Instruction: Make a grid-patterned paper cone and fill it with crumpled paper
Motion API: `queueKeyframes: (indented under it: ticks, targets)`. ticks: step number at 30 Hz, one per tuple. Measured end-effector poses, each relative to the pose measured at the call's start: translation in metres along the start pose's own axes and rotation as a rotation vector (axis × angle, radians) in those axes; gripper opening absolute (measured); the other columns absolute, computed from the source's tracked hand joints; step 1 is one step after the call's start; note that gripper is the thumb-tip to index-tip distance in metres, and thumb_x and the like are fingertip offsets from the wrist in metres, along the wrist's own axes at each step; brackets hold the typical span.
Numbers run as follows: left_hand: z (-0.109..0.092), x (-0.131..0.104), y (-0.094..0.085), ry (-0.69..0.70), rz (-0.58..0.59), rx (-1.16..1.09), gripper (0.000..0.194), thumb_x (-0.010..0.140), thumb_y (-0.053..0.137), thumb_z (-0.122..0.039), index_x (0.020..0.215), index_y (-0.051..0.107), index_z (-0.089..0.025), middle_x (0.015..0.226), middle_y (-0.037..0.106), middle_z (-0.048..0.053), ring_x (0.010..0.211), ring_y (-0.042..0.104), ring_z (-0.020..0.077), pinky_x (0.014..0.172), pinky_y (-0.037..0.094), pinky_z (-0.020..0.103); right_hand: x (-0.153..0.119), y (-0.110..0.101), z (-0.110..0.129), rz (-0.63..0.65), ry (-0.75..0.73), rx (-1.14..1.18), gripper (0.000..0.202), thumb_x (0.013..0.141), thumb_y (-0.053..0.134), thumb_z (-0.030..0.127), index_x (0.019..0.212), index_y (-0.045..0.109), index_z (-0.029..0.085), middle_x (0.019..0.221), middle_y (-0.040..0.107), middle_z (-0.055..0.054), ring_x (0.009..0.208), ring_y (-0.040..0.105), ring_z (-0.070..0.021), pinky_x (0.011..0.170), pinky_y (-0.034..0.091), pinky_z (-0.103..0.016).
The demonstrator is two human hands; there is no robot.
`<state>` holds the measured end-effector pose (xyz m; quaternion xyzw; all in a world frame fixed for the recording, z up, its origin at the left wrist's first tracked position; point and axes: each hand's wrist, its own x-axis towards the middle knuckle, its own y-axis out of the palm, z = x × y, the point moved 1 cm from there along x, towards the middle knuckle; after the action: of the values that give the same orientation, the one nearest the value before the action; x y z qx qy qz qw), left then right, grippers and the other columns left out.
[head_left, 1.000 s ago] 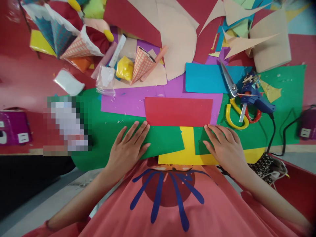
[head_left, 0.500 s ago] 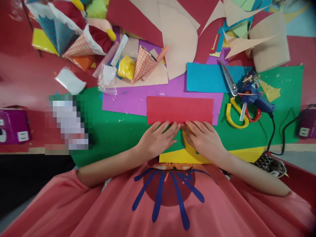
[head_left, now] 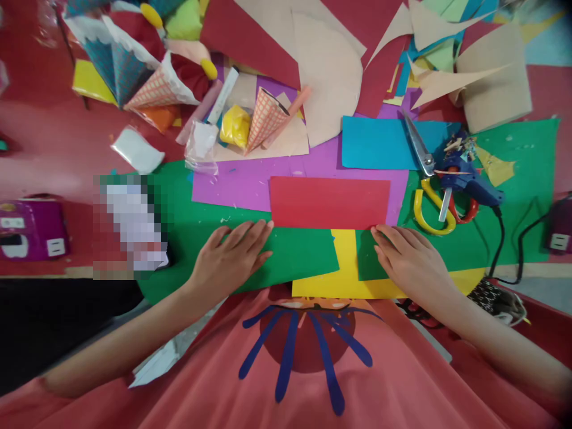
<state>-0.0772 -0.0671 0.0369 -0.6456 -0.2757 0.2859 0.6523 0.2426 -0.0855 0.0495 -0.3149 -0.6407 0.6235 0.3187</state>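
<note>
A red paper rectangle lies flat in front of me, its long near edge running between my two hands. My left hand rests on the green sheet with fingers stretched out, the fingertips at the red paper's near left corner. At the near right corner, my right hand lies with its fingers extended, fingertips touching the edge. Neither hand grasps anything. Beneath the near edge, a yellow sheet shows between parts of the green one. A purple sheet lies partly under the red paper.
Scissors and a blue glue gun with a cord lie to the right, by a blue paper piece. Paper cones, a yellow packet and beige scraps crowd the back. A blurred-out object lies left.
My hands have slid apart along the near edge of the red paper, from its middle out to the two corners. The whole view has shifted slightly.
</note>
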Motion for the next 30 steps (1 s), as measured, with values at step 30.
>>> queueKeyframes:
  ticks: [30]
  targets:
    - [-0.007,0.100,0.004,0.078,-0.136,-0.479,0.036,0.094,0.038,-0.018,0.120,0.062,-0.013,0.113,0.072,0.009,0.101,0.069,0.0201,0.087,0.055,0.031,-0.013,0.022,-0.084,0.173,0.666,-0.114,0.059,0.075,0.053,0.014,0.132,0.048,0.002,0.105,0.062,-0.021,0.097,0.059,-0.0332,0.088,0.052,-0.049]
